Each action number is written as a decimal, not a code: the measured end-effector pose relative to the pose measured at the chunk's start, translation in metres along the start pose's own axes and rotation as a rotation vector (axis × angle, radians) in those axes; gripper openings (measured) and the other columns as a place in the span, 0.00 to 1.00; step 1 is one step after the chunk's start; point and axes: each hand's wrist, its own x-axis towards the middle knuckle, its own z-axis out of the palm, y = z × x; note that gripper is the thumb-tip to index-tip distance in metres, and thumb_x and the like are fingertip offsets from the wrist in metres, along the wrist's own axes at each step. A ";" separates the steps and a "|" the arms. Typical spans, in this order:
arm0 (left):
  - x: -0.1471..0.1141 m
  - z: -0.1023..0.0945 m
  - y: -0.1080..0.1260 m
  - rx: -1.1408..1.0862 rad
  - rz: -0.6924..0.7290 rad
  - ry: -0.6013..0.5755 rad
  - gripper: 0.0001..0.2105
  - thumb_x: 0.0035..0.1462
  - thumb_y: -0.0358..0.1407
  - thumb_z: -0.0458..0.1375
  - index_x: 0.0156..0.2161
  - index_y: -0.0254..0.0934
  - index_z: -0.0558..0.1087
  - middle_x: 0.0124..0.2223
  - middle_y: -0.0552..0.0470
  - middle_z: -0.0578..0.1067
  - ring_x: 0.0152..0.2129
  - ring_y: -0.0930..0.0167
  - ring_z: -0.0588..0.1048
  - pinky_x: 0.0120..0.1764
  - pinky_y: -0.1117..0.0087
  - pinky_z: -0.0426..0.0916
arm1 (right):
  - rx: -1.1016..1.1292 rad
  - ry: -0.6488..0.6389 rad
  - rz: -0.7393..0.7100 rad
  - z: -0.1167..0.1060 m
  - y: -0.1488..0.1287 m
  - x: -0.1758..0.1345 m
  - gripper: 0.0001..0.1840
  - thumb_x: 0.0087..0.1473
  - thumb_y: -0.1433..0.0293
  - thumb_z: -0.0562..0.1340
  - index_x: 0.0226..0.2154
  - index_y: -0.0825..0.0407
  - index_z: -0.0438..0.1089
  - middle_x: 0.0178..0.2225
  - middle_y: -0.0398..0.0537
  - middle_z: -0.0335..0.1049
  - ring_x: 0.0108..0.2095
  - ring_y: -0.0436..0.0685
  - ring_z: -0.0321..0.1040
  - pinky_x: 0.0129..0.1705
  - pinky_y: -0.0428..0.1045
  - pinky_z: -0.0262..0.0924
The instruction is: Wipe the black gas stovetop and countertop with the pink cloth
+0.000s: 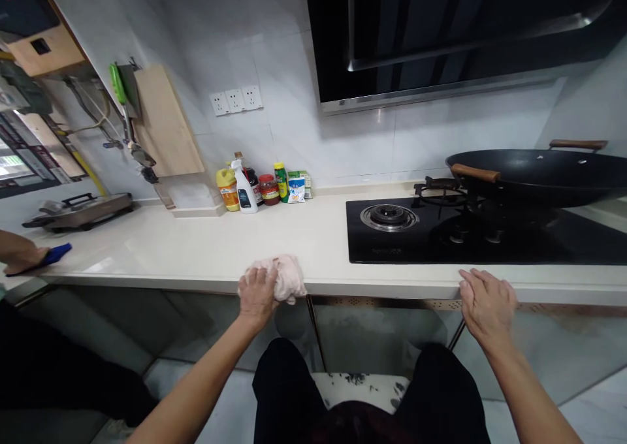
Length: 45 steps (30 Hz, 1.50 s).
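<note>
My left hand (258, 295) grips a crumpled pale pink cloth (289, 275) at the front edge of the white countertop (196, 241). Part of the cloth hangs a little over the edge, and its left side is hidden by my fingers. My right hand (487, 303) rests on the counter's edge in front of the black gas stove (392, 251), with its fingers laid out flat and nothing in them.
A black wok (539, 176) stands on the stove beneath the range hood (441, 32). A spray bottle (245, 192), an oil jug (228, 189) and several jars line the wall. At far left, another person's hand (22, 254) holds a blue cloth (57, 253) near an electric pan (81, 212).
</note>
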 end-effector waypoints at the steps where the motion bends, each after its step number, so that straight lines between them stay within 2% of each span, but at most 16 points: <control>1: 0.002 -0.002 0.018 -0.032 0.015 0.008 0.30 0.52 0.42 0.65 0.61 0.41 0.69 0.61 0.36 0.68 0.60 0.45 0.60 0.58 0.44 0.55 | -0.002 0.003 -0.003 0.000 0.000 0.000 0.25 0.67 0.61 0.46 0.55 0.51 0.70 0.57 0.56 0.68 0.61 0.66 0.60 0.67 0.65 0.45; 6: 0.017 -0.013 0.124 -0.196 0.228 0.041 0.30 0.54 0.43 0.65 0.62 0.44 0.68 0.58 0.37 0.71 0.57 0.45 0.64 0.55 0.39 0.58 | -0.013 0.001 -0.035 -0.004 -0.001 0.001 0.26 0.68 0.60 0.45 0.55 0.53 0.70 0.57 0.57 0.68 0.60 0.65 0.60 0.67 0.63 0.45; 11: 0.033 -0.028 0.234 -0.273 0.406 0.114 0.20 0.67 0.41 0.52 0.62 0.45 0.67 0.57 0.38 0.71 0.57 0.51 0.65 0.56 0.42 0.60 | -0.001 0.004 -0.039 -0.005 0.000 0.000 0.26 0.68 0.60 0.45 0.55 0.53 0.70 0.57 0.58 0.68 0.61 0.66 0.60 0.67 0.64 0.45; 14: 0.037 -0.036 0.269 -0.303 0.494 0.160 0.19 0.69 0.39 0.49 0.62 0.45 0.66 0.57 0.40 0.71 0.58 0.53 0.65 0.56 0.43 0.60 | -0.001 -0.007 -0.054 -0.003 0.003 0.000 0.26 0.68 0.60 0.45 0.55 0.52 0.70 0.57 0.58 0.67 0.61 0.66 0.60 0.67 0.65 0.44; 16: 0.038 -0.038 0.272 -0.316 0.556 0.192 0.20 0.68 0.39 0.49 0.63 0.44 0.65 0.56 0.40 0.71 0.57 0.53 0.65 0.56 0.44 0.60 | 0.002 -0.017 -0.062 -0.002 0.006 -0.001 0.26 0.68 0.60 0.45 0.55 0.52 0.70 0.57 0.58 0.67 0.61 0.66 0.60 0.67 0.65 0.44; 18: 0.037 -0.037 0.261 -0.317 0.612 0.229 0.20 0.68 0.38 0.50 0.63 0.45 0.64 0.55 0.41 0.72 0.56 0.55 0.66 0.55 0.47 0.61 | 0.012 -0.024 -0.071 -0.001 0.009 -0.001 0.26 0.68 0.60 0.46 0.56 0.52 0.70 0.57 0.58 0.67 0.61 0.66 0.60 0.67 0.65 0.45; 20: 0.035 -0.032 0.240 -0.302 0.627 0.260 0.21 0.67 0.36 0.51 0.64 0.46 0.64 0.53 0.41 0.72 0.53 0.56 0.67 0.53 0.50 0.63 | 0.021 -0.016 -0.086 0.000 0.010 0.000 0.26 0.68 0.60 0.46 0.56 0.52 0.70 0.57 0.58 0.67 0.61 0.66 0.60 0.67 0.65 0.45; 24: 0.029 -0.016 0.179 -0.243 0.589 0.257 0.26 0.62 0.40 0.59 0.64 0.46 0.64 0.58 0.40 0.70 0.54 0.54 0.67 0.51 0.50 0.63 | 0.029 0.045 -0.111 0.001 0.010 0.000 0.24 0.68 0.59 0.47 0.55 0.52 0.71 0.55 0.57 0.69 0.59 0.66 0.62 0.66 0.65 0.47; 27: 0.023 0.002 0.117 -0.210 0.543 0.234 0.29 0.56 0.43 0.64 0.63 0.45 0.66 0.58 0.39 0.70 0.55 0.51 0.66 0.52 0.49 0.62 | 0.021 0.059 -0.116 0.002 0.009 0.001 0.23 0.69 0.61 0.48 0.55 0.52 0.71 0.55 0.57 0.69 0.59 0.65 0.62 0.65 0.64 0.48; 32: 0.014 0.030 -0.013 -0.147 0.387 0.169 0.31 0.51 0.45 0.68 0.60 0.41 0.70 0.58 0.36 0.71 0.57 0.49 0.66 0.56 0.49 0.60 | -0.008 0.051 -0.117 0.002 0.007 0.002 0.22 0.69 0.62 0.49 0.55 0.52 0.71 0.55 0.56 0.70 0.59 0.65 0.62 0.65 0.64 0.48; 35: 0.006 0.036 -0.090 -0.070 0.274 0.099 0.32 0.50 0.43 0.68 0.60 0.39 0.69 0.59 0.35 0.70 0.58 0.49 0.65 0.59 0.52 0.60 | -0.004 0.043 -0.108 0.002 0.006 0.003 0.21 0.69 0.63 0.49 0.55 0.51 0.71 0.55 0.56 0.70 0.60 0.64 0.61 0.65 0.63 0.47; 38: 0.000 0.035 -0.146 0.051 0.131 0.052 0.32 0.50 0.38 0.64 0.61 0.35 0.66 0.58 0.35 0.71 0.56 0.50 0.67 0.58 0.54 0.62 | 0.008 0.058 -0.093 0.001 0.004 0.003 0.20 0.69 0.63 0.51 0.54 0.51 0.71 0.55 0.55 0.71 0.60 0.64 0.62 0.66 0.63 0.47; 41: -0.003 0.029 -0.165 0.141 0.019 0.021 0.30 0.53 0.40 0.60 0.62 0.37 0.65 0.55 0.40 0.73 0.53 0.51 0.68 0.53 0.53 0.65 | 0.014 0.067 -0.086 0.001 0.002 0.003 0.20 0.68 0.64 0.51 0.55 0.51 0.71 0.55 0.55 0.71 0.60 0.64 0.62 0.66 0.63 0.47; 43: -0.003 0.023 -0.157 0.178 -0.007 -0.001 0.30 0.56 0.43 0.58 0.63 0.38 0.65 0.54 0.40 0.73 0.52 0.50 0.68 0.49 0.54 0.67 | 0.020 0.076 -0.079 0.002 0.000 0.003 0.20 0.68 0.65 0.52 0.55 0.52 0.71 0.55 0.56 0.70 0.60 0.64 0.61 0.66 0.63 0.47; 45: -0.001 0.017 -0.137 0.201 0.002 -0.013 0.30 0.57 0.44 0.58 0.63 0.36 0.66 0.55 0.38 0.72 0.53 0.49 0.67 0.46 0.54 0.66 | 0.024 0.092 -0.071 0.003 -0.001 0.003 0.19 0.68 0.65 0.52 0.54 0.52 0.71 0.55 0.56 0.70 0.60 0.64 0.61 0.66 0.64 0.47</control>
